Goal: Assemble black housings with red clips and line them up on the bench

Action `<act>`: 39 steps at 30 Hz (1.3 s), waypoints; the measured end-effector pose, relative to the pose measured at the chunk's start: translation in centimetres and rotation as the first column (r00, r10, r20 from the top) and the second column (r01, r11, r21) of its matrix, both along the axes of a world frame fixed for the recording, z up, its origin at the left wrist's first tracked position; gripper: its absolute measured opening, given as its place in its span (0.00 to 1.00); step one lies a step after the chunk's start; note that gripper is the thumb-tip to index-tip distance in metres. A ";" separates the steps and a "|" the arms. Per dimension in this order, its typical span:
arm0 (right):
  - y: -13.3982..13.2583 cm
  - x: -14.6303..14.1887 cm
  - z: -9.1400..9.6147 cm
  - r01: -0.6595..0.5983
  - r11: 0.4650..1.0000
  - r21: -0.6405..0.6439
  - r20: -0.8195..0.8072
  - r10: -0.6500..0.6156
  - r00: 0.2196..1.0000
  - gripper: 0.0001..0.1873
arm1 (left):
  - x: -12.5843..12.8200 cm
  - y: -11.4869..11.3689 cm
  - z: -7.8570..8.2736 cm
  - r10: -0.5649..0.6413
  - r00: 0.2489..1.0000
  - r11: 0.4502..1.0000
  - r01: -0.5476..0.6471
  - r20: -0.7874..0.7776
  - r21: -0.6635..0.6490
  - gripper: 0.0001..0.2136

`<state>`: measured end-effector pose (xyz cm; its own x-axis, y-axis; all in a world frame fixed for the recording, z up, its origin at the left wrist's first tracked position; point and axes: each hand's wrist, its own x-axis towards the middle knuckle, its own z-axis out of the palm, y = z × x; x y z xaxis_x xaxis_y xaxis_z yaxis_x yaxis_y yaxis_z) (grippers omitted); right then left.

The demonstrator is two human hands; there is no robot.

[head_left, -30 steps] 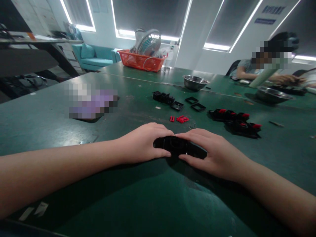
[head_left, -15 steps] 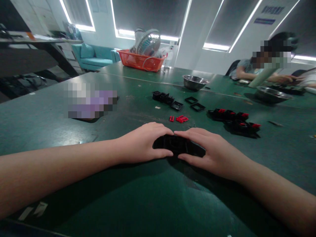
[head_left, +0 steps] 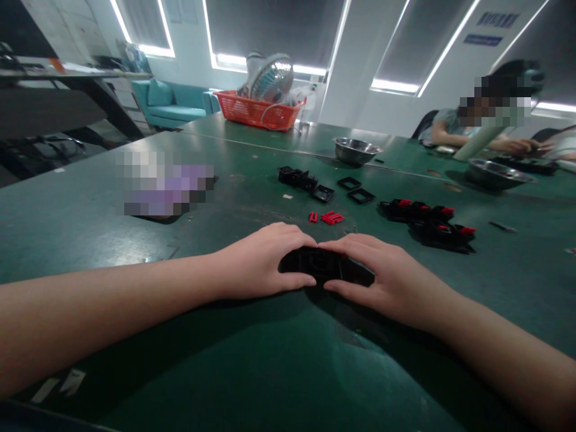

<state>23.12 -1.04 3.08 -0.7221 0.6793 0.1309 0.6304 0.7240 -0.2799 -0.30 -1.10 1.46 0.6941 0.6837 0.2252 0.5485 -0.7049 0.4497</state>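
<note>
A black plastic part (head_left: 320, 264) is held low over the green table (head_left: 252, 360), between both hands. From its left side my left hand (head_left: 270, 261) grips it, thumb on the near edge and fingers along the far edge. My right hand (head_left: 382, 270) closes on the right end in the same way. Its details are dark and partly covered by the fingers. Just beyond the hands lie small red clips (head_left: 332, 218). Farther back are several black square pieces (head_left: 297, 178) and two black square frames (head_left: 361, 195). To the right sit black assemblies with red clips (head_left: 441, 234).
A metal bowl (head_left: 355, 151) stands beyond the parts, and another bowl (head_left: 499, 174) is at the right. An orange basket (head_left: 258, 113) holds a fan at the far end. A blurred purple item (head_left: 166, 189) lies at the left. A person (head_left: 481, 129) sits across the table.
</note>
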 end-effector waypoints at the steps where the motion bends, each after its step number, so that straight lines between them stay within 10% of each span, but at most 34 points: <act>1: 0.0 0.0 0.0 0.000 1.000 -0.002 -0.002 0.000 1.000 0.22 | 0.0 0.0 0.0 -0.001 1.000 1.000 0.001 0.000 -0.001 0.19; 39: -0.2 -0.2 0.4 -0.024 0.999 -0.022 0.004 0.024 1.000 0.23 | -0.1 -0.2 0.2 -0.001 0.999 1.000 0.002 -0.036 0.016 0.18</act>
